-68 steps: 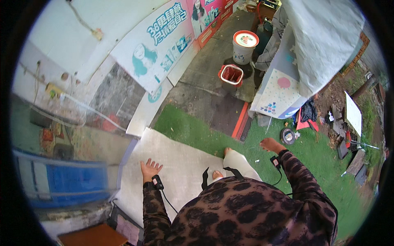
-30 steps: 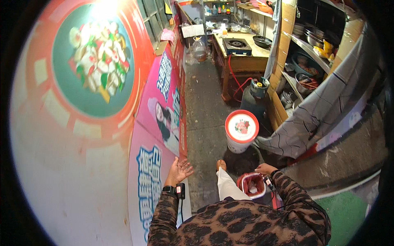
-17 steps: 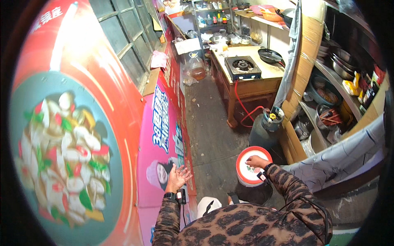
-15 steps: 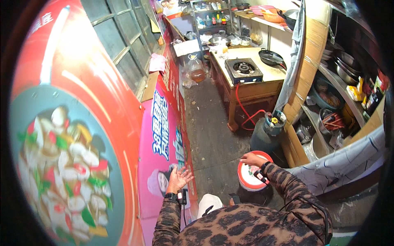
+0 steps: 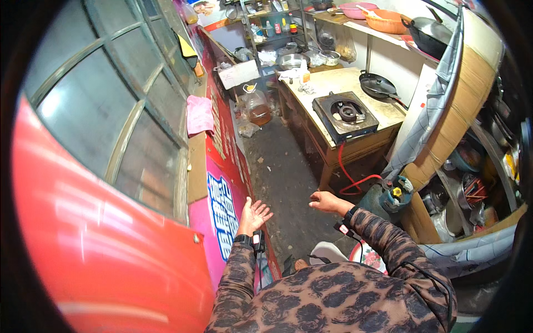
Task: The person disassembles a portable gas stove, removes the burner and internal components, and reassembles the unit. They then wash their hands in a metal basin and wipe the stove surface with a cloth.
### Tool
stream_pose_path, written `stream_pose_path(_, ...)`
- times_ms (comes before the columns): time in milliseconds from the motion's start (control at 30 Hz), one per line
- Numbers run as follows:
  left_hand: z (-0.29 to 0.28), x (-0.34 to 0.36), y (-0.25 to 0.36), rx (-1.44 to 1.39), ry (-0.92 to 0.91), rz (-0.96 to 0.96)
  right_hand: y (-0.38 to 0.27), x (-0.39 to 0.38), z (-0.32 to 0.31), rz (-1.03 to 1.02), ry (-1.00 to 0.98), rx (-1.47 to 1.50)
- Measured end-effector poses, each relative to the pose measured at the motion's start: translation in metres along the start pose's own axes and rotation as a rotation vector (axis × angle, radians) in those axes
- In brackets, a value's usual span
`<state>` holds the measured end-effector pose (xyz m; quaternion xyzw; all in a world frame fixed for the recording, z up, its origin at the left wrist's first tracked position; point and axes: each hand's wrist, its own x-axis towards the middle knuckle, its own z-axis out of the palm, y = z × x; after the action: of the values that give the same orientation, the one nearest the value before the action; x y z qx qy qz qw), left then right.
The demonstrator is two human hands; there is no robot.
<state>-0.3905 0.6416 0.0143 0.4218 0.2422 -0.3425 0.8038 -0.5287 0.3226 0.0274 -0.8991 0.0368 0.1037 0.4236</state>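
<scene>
My left hand (image 5: 254,215) is held out palm up beside the pink poster panel (image 5: 217,205), its fingers spread and nothing on the palm. Across from it, my right hand (image 5: 331,202) hangs over the dark floor with its fingers curled in together. No object shows in that hand. Just beyond the right wrist stands a grey-green gas cylinder (image 5: 387,200) with a yellow valve knob. From it a red hose (image 5: 348,176) runs up to a single-burner gas stove (image 5: 345,116). Low by my body, a round floral-patterned top (image 5: 369,256) is partly covered by my right arm.
A wooden table (image 5: 325,77) bears the stove and a black frying pan (image 5: 377,86). Shelves behind a curtain (image 5: 438,105) hold pots on the right. A windowed wall (image 5: 133,122) lines the left, with a pink cloth (image 5: 200,115) on its ledge. The floor (image 5: 277,161) runs between.
I have moved forward, so the stove, table and cylinder appear closer. The round floral top has slid down under my right arm. My right hand's fingers look more curled; the left stays spread.
</scene>
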Motion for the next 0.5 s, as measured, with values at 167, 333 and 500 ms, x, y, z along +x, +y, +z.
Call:
stream_pose_path(167,0.049,0.093,0.060,-0.016,-0.056,-0.087,-0.004,0.105,-0.052,0.007,0.134,-0.029)
stream_pose_path(333,0.085,0.199,0.130,-0.122,-0.090,-0.067,0.015,0.235,-0.132,0.014,0.304,-0.028)
stream_pose_path(500,0.120,0.288,0.221,-0.197,-0.052,-0.006,0.042,0.381,-0.229,0.087,0.543,0.049)
